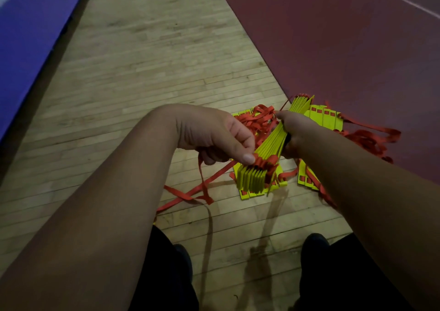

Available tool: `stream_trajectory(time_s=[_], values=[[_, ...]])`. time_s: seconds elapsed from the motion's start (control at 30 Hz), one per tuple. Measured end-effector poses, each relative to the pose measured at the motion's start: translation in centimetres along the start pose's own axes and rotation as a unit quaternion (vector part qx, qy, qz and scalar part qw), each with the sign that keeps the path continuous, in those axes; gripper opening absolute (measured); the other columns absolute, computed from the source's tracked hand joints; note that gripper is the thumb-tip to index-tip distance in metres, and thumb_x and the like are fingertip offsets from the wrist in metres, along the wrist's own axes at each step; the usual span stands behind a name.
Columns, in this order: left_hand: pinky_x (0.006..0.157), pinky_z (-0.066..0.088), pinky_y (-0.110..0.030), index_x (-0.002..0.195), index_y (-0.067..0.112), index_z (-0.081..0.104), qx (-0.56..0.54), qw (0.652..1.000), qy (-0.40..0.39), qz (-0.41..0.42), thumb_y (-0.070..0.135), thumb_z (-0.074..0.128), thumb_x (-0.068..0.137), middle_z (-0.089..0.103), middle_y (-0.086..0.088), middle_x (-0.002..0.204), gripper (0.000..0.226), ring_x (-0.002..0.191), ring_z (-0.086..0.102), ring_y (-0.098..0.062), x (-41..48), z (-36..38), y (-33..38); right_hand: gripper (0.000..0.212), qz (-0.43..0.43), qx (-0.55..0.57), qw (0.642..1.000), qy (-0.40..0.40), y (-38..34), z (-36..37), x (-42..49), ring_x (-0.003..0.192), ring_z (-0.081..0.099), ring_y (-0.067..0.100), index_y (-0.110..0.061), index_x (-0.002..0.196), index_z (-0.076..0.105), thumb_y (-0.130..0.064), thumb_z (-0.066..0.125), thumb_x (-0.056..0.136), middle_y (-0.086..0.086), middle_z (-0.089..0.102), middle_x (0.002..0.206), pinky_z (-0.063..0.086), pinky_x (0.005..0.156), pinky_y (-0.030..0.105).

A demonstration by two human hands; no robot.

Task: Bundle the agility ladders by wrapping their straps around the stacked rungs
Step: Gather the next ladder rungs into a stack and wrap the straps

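A stack of yellow ladder rungs [266, 144] is held above the wooden floor, its near end fanned out with red strap loops on top. My left hand [214, 132] pinches a red strap [202, 175] at the near end of the stack, thumb pressed on the loops. My right hand [295, 129] grips the stack around its middle from the right side. The loose strap hangs down from my left hand to the floor. More tangled red straps [259, 118] bunch behind the stack.
More yellow rungs [326, 118] with tangled red straps [371, 139] lie on the floor under and right of my hands. A maroon court area [345, 37] lies to the right, a blue mat [28, 32] to the left. My legs and shoes [314, 244] are below.
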State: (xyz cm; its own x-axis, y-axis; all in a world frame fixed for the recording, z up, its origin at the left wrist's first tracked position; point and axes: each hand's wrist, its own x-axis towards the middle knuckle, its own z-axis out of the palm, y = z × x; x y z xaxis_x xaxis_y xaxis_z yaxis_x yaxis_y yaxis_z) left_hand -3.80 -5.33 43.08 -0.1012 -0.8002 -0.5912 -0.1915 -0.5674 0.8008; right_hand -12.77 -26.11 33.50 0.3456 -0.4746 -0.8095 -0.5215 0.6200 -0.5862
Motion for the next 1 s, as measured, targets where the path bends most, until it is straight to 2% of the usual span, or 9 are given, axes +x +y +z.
stream_trajectory(time_s=[0.13, 0.33, 0.5, 0.57, 0.63, 0.73, 0.83, 0.9, 1.0], values=[[0.056, 0.032, -0.027, 0.087, 0.023, 0.077, 0.033, 0.997, 0.054, 0.034, 0.022, 0.083, 0.087, 0.054, -0.005, 0.076, 0.007, 0.062, 0.038, -0.013, -0.2, 0.1, 0.4, 0.048, -0.01, -0.028, 1.0, 0.003, 0.1, -0.1, 0.3, 0.069, 0.08, 0.024, -0.017, 0.13, 0.075, -0.049, 0.076, 0.094, 0.0, 0.082, 0.107, 0.062, 0.053, 0.042], [0.058, 0.044, -0.016, 0.079, 0.02, 0.077, -0.074, 0.979, 0.095, 0.165, 0.008, 0.077, 0.084, 0.066, -0.001, 0.075, 0.013, 0.064, 0.055, -0.008, -0.1, -0.2, -0.7, 0.031, -0.029, -0.006, 1.0, -0.005, -0.4, -0.1, -1.0, 0.046, 0.071, 0.021, -0.011, 0.114, 0.071, -0.038, 0.07, 0.101, 0.003, 0.073, 0.076, 0.057, 0.041, 0.036], [0.081, 0.059, -0.033, 0.089, 0.014, 0.071, -0.043, 0.997, 0.019, 0.056, 0.011, 0.072, 0.092, 0.07, -0.007, 0.089, 0.004, 0.086, 0.068, -0.02, 0.3, -0.4, -1.3, 0.025, -0.041, 0.028, 0.999, -0.021, -0.2, -0.2, -1.8, 0.033, 0.06, 0.016, -0.011, 0.095, 0.061, -0.034, 0.064, 0.106, 0.001, 0.059, 0.044, 0.05, 0.035, 0.028], [0.072, 0.057, -0.028, 0.091, 0.012, 0.069, -0.024, 0.999, 0.021, 0.006, 0.013, 0.073, 0.091, 0.068, -0.006, 0.083, 0.005, 0.076, 0.068, -0.017, 0.5, -0.2, -1.3, 0.025, -0.049, 0.066, 0.996, -0.034, -0.4, -0.2, -1.8, 0.036, 0.062, 0.016, -0.01, 0.097, 0.062, -0.033, 0.062, 0.108, 0.002, 0.061, 0.05, 0.052, 0.037, 0.028], [0.061, 0.045, -0.024, 0.092, 0.012, 0.07, -0.011, 0.999, 0.021, -0.021, 0.015, 0.077, 0.089, 0.062, -0.003, 0.076, 0.009, 0.065, 0.056, -0.012, 0.5, -0.1, -1.2, 0.028, -0.054, 0.097, 0.992, -0.053, -0.6, -0.1, -1.7, 0.052, 0.067, 0.017, -0.008, 0.105, 0.065, -0.035, 0.063, 0.108, 0.004, 0.064, 0.068, 0.057, 0.043, 0.029], [0.06, 0.036, -0.026, 0.095, 0.014, 0.073, 0.05, 0.998, 0.016, -0.033, 0.022, 0.086, 0.09, 0.057, -0.003, 0.077, 0.016, 0.065, 0.044, -0.012, 0.6, 0.0, -1.0, 0.03, -0.055, 0.126, 0.987, -0.078, -0.8, 0.0, -1.2, 0.065, 0.067, 0.017, -0.006, 0.101, 0.064, -0.036, 0.064, 0.107, 0.006, 0.063, 0.08, 0.063, 0.051, 0.036], [0.059, 0.033, -0.026, 0.096, 0.015, 0.075, 0.096, 0.994, 0.014, -0.044, 0.02, 0.081, 0.095, 0.054, -0.001, 0.074, 0.008, 0.063, 0.041, -0.012, 1.5, 0.6, -0.9, 0.033, -0.051, 0.131, 0.985, -0.1, -0.8, 0.0, -0.9, 0.054, 0.06, 0.013, -0.005, 0.099, 0.064, -0.037, 0.064, 0.107, 0.004, 0.061, 0.071, 0.06, 0.056, 0.029], [0.06, 0.035, -0.027, 0.096, 0.017, 0.077, 0.105, 0.993, 0.02, -0.048, 0.021, 0.08, 0.097, 0.058, -0.005, 0.077, 0.005, 0.062, 0.043, -0.012, 2.2, 0.9, -1.2, 0.028, -0.055, 0.125, 0.985, -0.11, -0.9, -0.1, -0.5, 0.051, 0.047, 0.009, -0.009, 0.098, 0.062, -0.036, 0.063, 0.107, -0.001, 0.053, 0.06, 0.045, 0.054, 0.024], [0.063, 0.043, -0.026, 0.104, 0.018, 0.082, 0.126, 0.989, 0.065, -0.046, 0.034, 0.081, 0.096, 0.064, -0.017, 0.091, 0.018, 0.061, 0.049, -0.011, 2.6, 0.6, -1.5, 0.025, -0.065, 0.109, 0.985, -0.116, -1.0, -0.2, 0.2, 0.048, 0.04, 0.008, -0.017, 0.085, 0.057, -0.032, 0.065, 0.104, -0.006, 0.045, 0.061, 0.038, 0.046, 0.022]])
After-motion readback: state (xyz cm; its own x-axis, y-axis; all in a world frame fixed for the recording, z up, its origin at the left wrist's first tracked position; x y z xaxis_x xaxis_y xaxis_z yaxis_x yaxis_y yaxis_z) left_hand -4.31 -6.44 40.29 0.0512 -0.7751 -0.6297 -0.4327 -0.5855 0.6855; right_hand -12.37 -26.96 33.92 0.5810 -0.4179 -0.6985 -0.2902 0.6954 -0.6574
